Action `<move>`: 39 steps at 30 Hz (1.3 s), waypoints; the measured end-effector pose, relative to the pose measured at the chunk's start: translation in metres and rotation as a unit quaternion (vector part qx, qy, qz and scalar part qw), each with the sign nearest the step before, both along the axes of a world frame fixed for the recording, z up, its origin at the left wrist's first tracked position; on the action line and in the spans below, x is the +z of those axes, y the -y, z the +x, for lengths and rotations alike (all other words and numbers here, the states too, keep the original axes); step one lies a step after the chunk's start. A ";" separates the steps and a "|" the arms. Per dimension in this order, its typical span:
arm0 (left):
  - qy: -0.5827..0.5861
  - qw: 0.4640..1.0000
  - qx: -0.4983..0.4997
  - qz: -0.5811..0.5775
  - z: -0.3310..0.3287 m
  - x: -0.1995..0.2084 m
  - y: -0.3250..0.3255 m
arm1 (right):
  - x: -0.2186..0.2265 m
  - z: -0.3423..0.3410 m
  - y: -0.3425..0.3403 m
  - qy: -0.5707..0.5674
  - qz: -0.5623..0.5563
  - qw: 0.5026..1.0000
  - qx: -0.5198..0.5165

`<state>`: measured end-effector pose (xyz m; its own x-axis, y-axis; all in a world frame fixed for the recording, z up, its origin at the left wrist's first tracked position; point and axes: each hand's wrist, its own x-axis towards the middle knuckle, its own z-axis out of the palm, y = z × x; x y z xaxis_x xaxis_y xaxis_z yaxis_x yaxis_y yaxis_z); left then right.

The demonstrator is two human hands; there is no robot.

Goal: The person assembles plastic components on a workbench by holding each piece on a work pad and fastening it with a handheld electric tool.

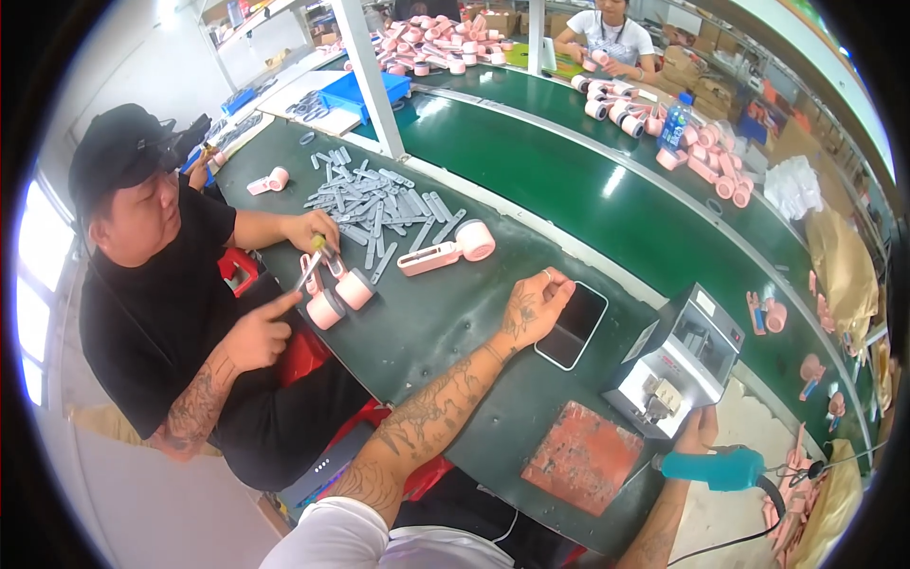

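My left hand [536, 305] rests on the dark green table with its fingers curled together, beside a phone [573, 327] with a dark screen. Whether anything is inside those fingers is hidden. At the lower right my right hand [700, 429] reaches the near side of a grey screw-feeder machine [675, 365]. A teal electric screwdriver [713, 468] crosses in front of my right wrist, its shaft pointing left; it does not appear gripped. The right fingers are mostly hidden. Left of the machine lies a worn reddish square plate [582, 457].
A co-worker [142, 275] at left handles pink fan-like parts [339, 299] with a tool. Grey strips [370, 201] lie heaped near a pink part [450, 248]. Beyond runs a green conveyor [531, 156], with another person [616, 43] across it. A white post [368, 76] stands between.
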<state>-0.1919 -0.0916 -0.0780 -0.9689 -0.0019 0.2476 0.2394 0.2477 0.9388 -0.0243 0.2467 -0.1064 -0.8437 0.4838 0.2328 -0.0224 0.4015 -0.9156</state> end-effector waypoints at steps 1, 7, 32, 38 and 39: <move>-0.003 1.000 0.000 -0.003 0.001 0.000 0.001 | 0.002 0.002 -0.001 0.031 -0.009 0.999 0.010; 0.002 1.000 -0.004 -0.014 0.004 0.005 -0.002 | 0.012 0.003 0.002 0.059 0.006 0.998 0.004; -0.005 1.000 -0.008 -0.012 0.000 -0.001 -0.001 | 0.003 -0.005 0.005 -0.016 -0.020 1.000 -0.016; 0.005 1.000 -0.011 -0.015 0.001 0.001 -0.001 | 0.022 -0.001 0.016 0.039 -0.021 0.999 -0.014; 0.003 1.000 -0.011 -0.016 0.001 0.000 -0.002 | 0.020 0.000 0.015 0.037 -0.022 0.999 -0.011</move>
<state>-0.1911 -0.0900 -0.0778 -0.9701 0.0267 0.2411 0.2392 0.2716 0.9322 -0.0248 0.2312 -0.0861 -0.8465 0.5114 0.1480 0.0549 0.3604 -0.9312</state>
